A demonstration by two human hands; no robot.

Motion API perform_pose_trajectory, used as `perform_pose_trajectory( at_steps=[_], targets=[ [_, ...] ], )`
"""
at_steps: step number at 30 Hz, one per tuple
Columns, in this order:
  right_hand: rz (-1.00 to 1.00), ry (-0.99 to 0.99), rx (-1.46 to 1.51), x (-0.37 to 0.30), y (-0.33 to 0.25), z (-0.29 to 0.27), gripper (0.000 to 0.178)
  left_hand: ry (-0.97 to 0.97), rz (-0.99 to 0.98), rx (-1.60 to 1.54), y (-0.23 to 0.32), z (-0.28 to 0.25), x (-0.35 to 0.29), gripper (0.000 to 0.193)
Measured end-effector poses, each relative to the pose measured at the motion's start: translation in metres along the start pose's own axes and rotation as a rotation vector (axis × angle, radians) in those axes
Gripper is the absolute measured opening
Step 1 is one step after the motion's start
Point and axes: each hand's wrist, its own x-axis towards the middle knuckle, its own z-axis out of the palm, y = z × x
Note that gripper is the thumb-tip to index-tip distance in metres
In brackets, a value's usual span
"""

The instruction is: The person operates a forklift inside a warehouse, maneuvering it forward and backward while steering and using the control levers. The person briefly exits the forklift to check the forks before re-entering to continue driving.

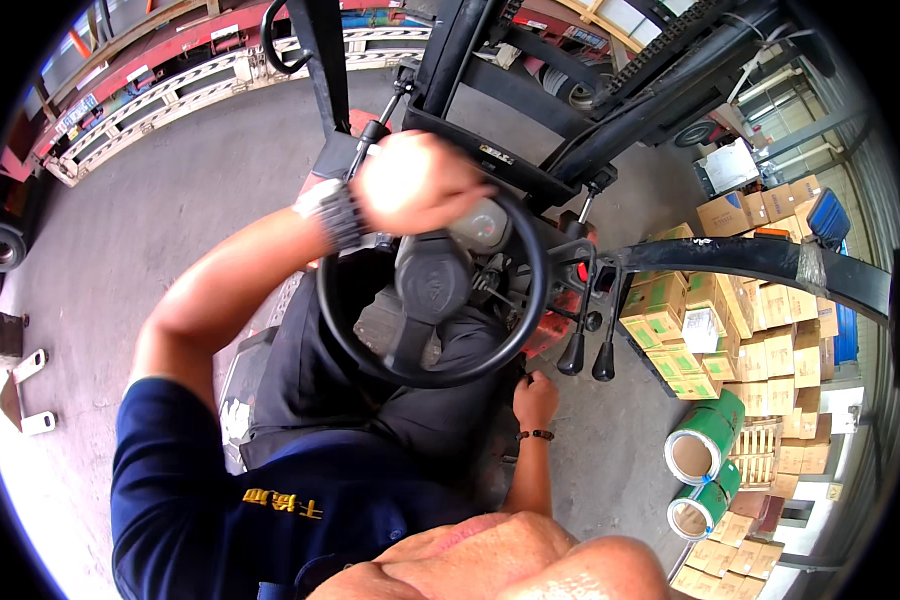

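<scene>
My left hand, blurred by motion, is closed at the far rim of a black steering wheel. A dark watch is on that wrist. Low beside the right side of the seat, my right hand has its fingers curled against something dark that I cannot make out. A beaded bracelet circles the right wrist. Two black-knobbed levers stand to the right of the wheel, apart from both hands. My legs in dark trousers lie under the wheel.
Ahead rises the forklift's black mast. Stacked cardboard boxes, two green rolls and a wooden pallet stand at the right. A red truck bed with pale side rails is at the far left. Grey concrete floor surrounds the vehicle.
</scene>
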Motion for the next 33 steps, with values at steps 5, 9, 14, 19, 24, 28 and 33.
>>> perform_pose_trajectory(
  at_steps=[5, 9, 14, 19, 24, 28, 33],
  targets=[
    [-0.048, 0.013, 0.002, 0.010, -0.014, -0.002, 0.020, -0.204, 0.266, -0.169, 0.105, 0.120, 0.044, 0.011],
    [-0.029, 0.073, -0.010, -0.001, 0.006, 0.007, 0.018, -0.459, 0.566, -0.306, 0.168, 0.163, -0.114, 0.018],
    [0.021, 0.005, 0.032, -0.003, 0.004, 0.007, 0.018, -0.031, 0.231, -0.272, 0.076, 0.002, -0.167, 0.020],
    [-0.019, -0.008, 0.097, 0.008, -0.004, 0.008, 0.019, 0.042, 0.081, -0.118, -0.002, -0.027, -0.065, 0.044],
    [0.138, 0.082, 0.545, 0.004, 0.048, 0.012, 0.027, 0.116, 0.123, -0.236, 0.017, 0.043, 0.042, 0.029],
    [0.009, 0.500, 1.413, 0.013, 0.024, -0.068, 0.061, 0.039, 0.165, -0.215, 0.051, 0.076, 0.052, 0.022],
    [-0.330, 0.524, 0.769, 0.080, -0.058, -0.131, 0.062, 0.072, 0.208, -0.181, 0.054, 0.090, 0.053, 0.019]
  ],
)
